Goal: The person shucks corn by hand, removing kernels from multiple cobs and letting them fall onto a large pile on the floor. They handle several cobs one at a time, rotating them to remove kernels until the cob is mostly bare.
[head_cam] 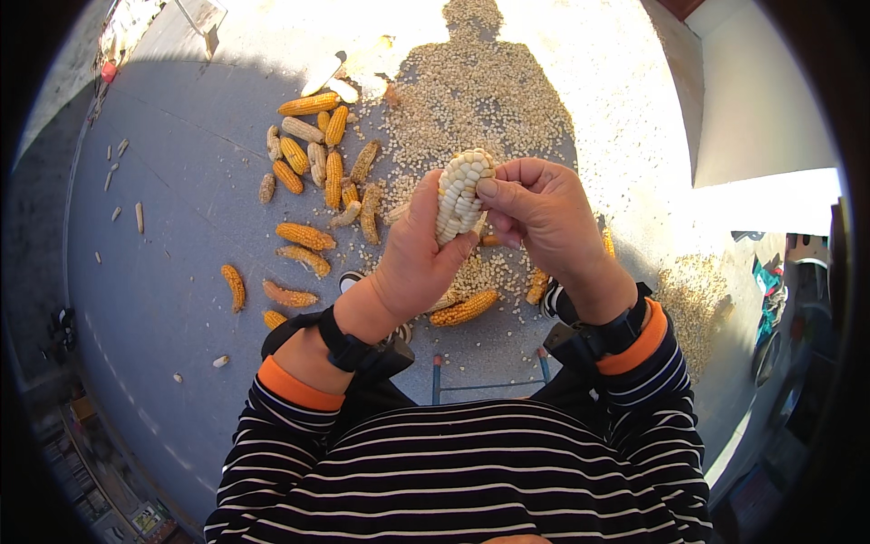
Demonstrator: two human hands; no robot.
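Observation:
My left hand (421, 255) is closed around a cob of white corn (462, 194), held tilted in front of me above the floor. At the cob's upper right side, the thumb and fingers of my right hand (537, 211) press against its kernels; whether they pinch a kernel cannot be told. Large pale kernels still cover the side of the cob that faces me. Loose kernels (476, 95) are spread over the floor beyond my hands, with more between my feet. An orange corn cob (465, 308) lies below my hands, near my shoes.
Several yellow and pale cobs (333, 178) lie in a loose group on the grey floor (177, 272) to the left. Small bare pieces of cob are scattered farther left. Another patch of kernels (690, 306) is at the right. A blue metal frame (486, 387) stands between my legs.

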